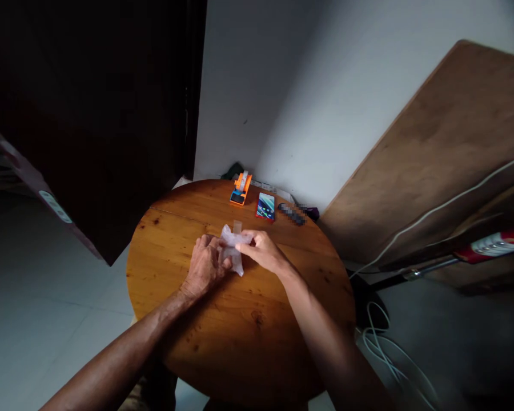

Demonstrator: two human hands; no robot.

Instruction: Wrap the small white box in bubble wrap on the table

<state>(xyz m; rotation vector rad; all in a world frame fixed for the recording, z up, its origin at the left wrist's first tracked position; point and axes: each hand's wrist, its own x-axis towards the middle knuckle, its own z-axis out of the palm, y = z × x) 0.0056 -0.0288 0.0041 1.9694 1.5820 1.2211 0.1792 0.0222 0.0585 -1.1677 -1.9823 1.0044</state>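
Both hands meet over the middle of a round wooden table (240, 331). My left hand (204, 266) is closed on the lower part of a crumpled white translucent wrapper (232, 246). My right hand (262, 250) pinches the same wrapper from the right, thumb and fingers pressed together. A small pale strip (237, 226) sticks up from the wrapper's top edge. What is inside the wrapper, if anything, is hidden.
At the table's far edge lie an orange tool (241, 190), a phone with a lit screen and red rim (266, 206), and a dark slim object (290, 214). A wooden board (437, 154) leans on the wall at right. White cables (385, 348) lie on the floor.
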